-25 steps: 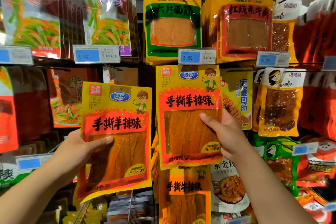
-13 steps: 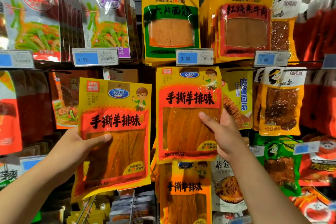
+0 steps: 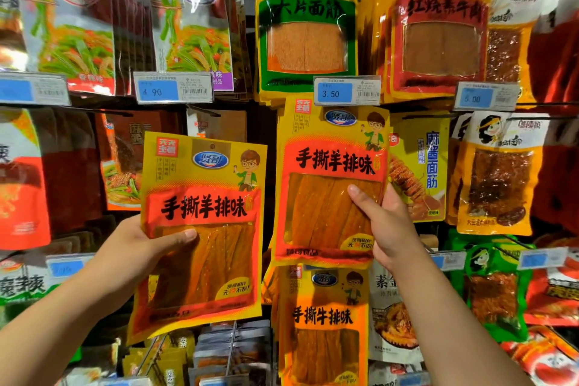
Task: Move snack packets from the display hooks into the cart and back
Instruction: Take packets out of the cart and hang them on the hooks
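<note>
- Left packet (image 3: 200, 229) at 8 o'clock, orange strips (image 3: 219, 263) in its window; left hand (image 3: 134, 254) grips its 9 o'clock edge, thumb on front.
- Right packet (image 3: 332, 185) at centre, same strips; right hand (image 3: 388, 226) pinches its 4 o'clock edge.
- 3.50 tag (image 3: 347, 90) at its 12 o'clock; hanging or not, can't tell.
</note>
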A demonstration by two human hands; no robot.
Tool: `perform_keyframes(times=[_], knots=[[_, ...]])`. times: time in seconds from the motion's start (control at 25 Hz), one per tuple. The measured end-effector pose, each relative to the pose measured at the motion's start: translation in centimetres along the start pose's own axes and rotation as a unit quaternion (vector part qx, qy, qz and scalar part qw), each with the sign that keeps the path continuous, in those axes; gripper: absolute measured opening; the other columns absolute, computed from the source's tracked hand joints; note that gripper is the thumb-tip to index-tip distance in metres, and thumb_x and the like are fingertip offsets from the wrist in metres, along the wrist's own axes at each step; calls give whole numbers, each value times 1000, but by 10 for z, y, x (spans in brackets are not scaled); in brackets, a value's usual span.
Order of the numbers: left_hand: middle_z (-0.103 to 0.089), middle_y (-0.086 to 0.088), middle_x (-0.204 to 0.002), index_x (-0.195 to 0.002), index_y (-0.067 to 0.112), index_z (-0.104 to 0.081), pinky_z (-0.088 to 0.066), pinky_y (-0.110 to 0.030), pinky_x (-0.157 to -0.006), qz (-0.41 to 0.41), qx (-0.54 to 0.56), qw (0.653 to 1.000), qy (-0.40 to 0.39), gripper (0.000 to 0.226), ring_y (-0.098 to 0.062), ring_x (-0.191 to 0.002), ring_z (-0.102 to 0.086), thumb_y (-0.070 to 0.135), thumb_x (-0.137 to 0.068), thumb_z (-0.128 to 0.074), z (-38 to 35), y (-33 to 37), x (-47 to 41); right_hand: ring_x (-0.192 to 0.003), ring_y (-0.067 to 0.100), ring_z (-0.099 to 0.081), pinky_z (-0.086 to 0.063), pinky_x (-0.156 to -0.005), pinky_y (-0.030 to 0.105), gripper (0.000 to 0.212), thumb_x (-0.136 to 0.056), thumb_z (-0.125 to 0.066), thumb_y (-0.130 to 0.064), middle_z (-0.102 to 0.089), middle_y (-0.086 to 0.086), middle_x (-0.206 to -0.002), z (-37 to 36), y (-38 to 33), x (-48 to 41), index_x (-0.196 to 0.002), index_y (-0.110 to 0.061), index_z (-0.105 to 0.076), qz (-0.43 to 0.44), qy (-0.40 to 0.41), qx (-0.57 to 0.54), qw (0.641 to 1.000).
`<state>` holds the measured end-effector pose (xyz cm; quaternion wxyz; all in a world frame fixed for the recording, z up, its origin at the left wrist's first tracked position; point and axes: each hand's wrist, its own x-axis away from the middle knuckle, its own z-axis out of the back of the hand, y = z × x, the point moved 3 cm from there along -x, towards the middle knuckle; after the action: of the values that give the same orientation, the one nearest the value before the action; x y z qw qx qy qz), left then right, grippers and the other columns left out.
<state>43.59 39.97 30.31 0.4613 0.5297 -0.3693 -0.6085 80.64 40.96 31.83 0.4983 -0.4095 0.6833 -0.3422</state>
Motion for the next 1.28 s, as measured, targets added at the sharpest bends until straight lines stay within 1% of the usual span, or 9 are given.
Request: perform_keyframes(times=[0.16, 0.28, 0.44, 0.64, 0.84, 1.0, 1.08, 1.2, 1.28], knots=[[-80, -9, -91, -96, 28, -79, -57, -45, -71, 4, -5, 1000, 5, 34, -25, -76, -75, 37, -65, -91, 4, 1, 2, -121, 25, -64, -47, -106, 60, 51, -74, -77, -36, -74, -2, -121, -1, 0, 2, -122, -35, -62, -18, -6, 3, 1000], [-80, -8, -98, -99, 28, -79, -58, -55, -84, 1, -8, 1000, 3, 31, -32, -90, -77, 34, -71, -91, 3, 5, 2, -120, 24, -65, -45, -107, 60, 51, -74, -76, -35, -74, -2, -120, -2, -3, 3, -123, -33, -62, -24, -6, 5, 1000], [-79, -10, -88, -93, 25, -79, -54, -42, -68, 12, 0, 1000, -3, 27, -25, -73, -72, 36, -68, -82, -2, 7, 3, -115, 22, -68, -48, -104, 59, 42, -80, -76, -32, -75, -3, -116, -4, -4, -1, -120, -32, -64, -31, -7, 8, 999], [-77, -11, -80, -87, 23, -78, -51, -37, -63, 27, 23, 999, 3, 26, -20, -65, -69, 33, -64, -83, -6, 6, 6, -121, 25, -64, -43, -109, 60, 41, -78, -79, -38, -74, -3, -119, 2, 4, -10, -117, -35, -67, -47, -1, 27, 999], [-80, -15, -95, -97, 23, -79, -58, -55, -79, 49, 35, 998, 17, 61, -34, -81, -76, 50, -46, -99, 2, 14, 2, -111, 27, -70, -50, -102, 59, 16, -92, -73, -29, -77, 2, -111, 4, 13, -49, -107, -36, -70, -111, 24, 81, 990], [-80, -11, -103, -106, 27, -79, -56, -63, -91, 67, 63, 996, 7, 86, -36, -93, -78, 67, -31, -97, -3, 27, -5, -112, 30, -65, -49, -105, 50, 49, -87, -77, -39, -71, 11, -119, -4, 19, -92, -124, -10, -62, -212, 76, 124, 966], [-79, -17, -102, -104, 24, -79, -53, -63, -93, 70, 56, 996, 6, 74, -40, -93, -76, 59, -41, -98, -10, 31, -7, -101, 26, -64, -49, -91, 35, 47, -80, -82, -44, -70, 5, -106, -5, 25, -104, -111, -12, -66, -230, 149, 163, 948], [-79, -17, -99, -101, 22, -79, -53, -65, -93, 66, 58, 996, 6, 40, -44, -93, -75, 32, -64, -90, -23, 38, -10, -93, 32, -65, -47, -74, 34, 47, -78, -81, -52, -68, 6, -91, -9, 23, -101, -90, -9, -65, -187, 221, 282, 915], [-79, -15, -93, -97, 16, -79, -56, -53, -82, 61, 59, 996, -7, 30, -39, -79, -74, 25, -69, -83, -33, 41, -12, -108, 37, -62, -53, -85, 41, 59, -79, -79, -52, -66, 14, -109, -13, 19, -90, -107, -3, -60, -146, 221, 389, 882]])
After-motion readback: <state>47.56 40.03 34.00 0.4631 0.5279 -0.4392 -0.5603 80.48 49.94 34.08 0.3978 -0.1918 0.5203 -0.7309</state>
